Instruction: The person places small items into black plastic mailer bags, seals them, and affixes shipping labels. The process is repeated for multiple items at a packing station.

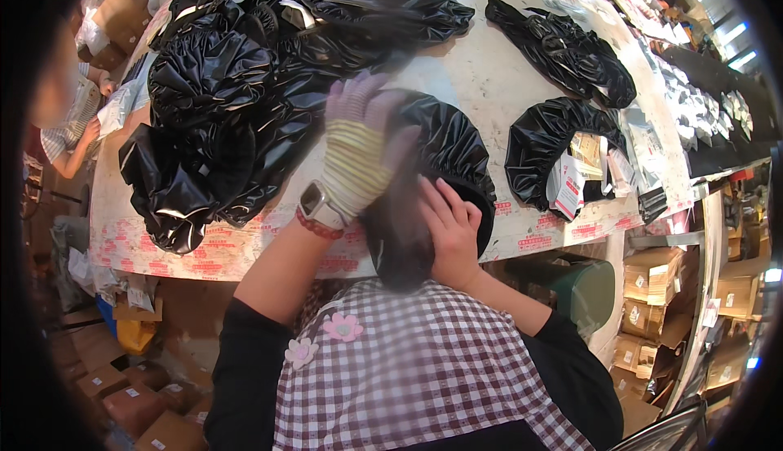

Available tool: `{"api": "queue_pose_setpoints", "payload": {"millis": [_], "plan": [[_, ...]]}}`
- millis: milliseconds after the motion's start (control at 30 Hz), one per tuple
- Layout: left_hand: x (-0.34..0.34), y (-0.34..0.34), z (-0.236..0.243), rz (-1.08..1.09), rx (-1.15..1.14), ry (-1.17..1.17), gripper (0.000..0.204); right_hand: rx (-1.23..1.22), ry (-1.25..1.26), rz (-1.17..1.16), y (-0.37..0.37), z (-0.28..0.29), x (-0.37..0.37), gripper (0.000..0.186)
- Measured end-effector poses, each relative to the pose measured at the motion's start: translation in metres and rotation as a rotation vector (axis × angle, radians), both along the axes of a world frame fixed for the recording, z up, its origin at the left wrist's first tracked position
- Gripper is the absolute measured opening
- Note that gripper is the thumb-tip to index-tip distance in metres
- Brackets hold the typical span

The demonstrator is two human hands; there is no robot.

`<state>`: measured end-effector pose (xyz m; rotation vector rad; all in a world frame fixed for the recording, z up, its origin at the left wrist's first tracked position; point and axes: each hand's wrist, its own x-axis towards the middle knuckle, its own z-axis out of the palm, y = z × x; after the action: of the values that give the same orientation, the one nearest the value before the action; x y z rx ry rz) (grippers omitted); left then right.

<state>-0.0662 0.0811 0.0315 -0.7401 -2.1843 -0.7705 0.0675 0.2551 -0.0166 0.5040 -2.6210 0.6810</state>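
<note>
My left hand [355, 145], in a striped glove with a watch at the wrist, is raised at the left of a black shiny elastic-edged cover [457, 145], its fingers stretched out and partly blurred. My right hand [449, 235], bare, grips that cover near its dark opening, fingers bent against the material. The cover's lower part hangs blurred over the table's near edge, above my checked apron [424, 369].
Heaped black covers [204, 84] fill the left of the table [432, 68]; another [563, 51] lies at back right, and one containing paper packets [530, 149] at right. A co-worker [73, 117] is at left. Cardboard boxes [648, 276] and a green bin [579, 288] are below.
</note>
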Motion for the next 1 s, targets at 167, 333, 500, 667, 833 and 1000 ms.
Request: {"api": "queue_pose_setpoints", "payload": {"millis": [167, 333, 500, 667, 833, 1000], "plan": [[0.024, 0.016, -0.019, -0.097, -0.170, -0.327, 0.068, 0.098, -0.032, 0.011, 0.012, -0.034, 0.016, 0.048], [0.038, 0.018, -0.081, -0.010, -0.459, -0.529, 0.094, -0.231, -0.307, 0.319, 0.067, 0.017, 0.009, 0.053], [0.037, 0.028, -0.082, 0.018, -0.449, -0.465, 0.096, -0.667, -0.551, -0.496, 0.115, -0.009, -0.002, 0.029], [0.051, 0.025, -0.058, 0.025, -0.373, -0.532, 0.087, -1.204, -1.052, -0.342, 0.104, 0.006, -0.012, 0.022], [0.067, 0.027, -0.054, -0.055, -0.345, -0.626, 0.080, -1.240, -0.769, -0.231, 0.064, 0.002, -0.017, 0.015], [0.072, 0.016, -0.062, -0.116, -0.277, -0.563, 0.077, -1.576, -0.546, -0.544, 0.066, -0.010, -0.014, 0.013]]}}
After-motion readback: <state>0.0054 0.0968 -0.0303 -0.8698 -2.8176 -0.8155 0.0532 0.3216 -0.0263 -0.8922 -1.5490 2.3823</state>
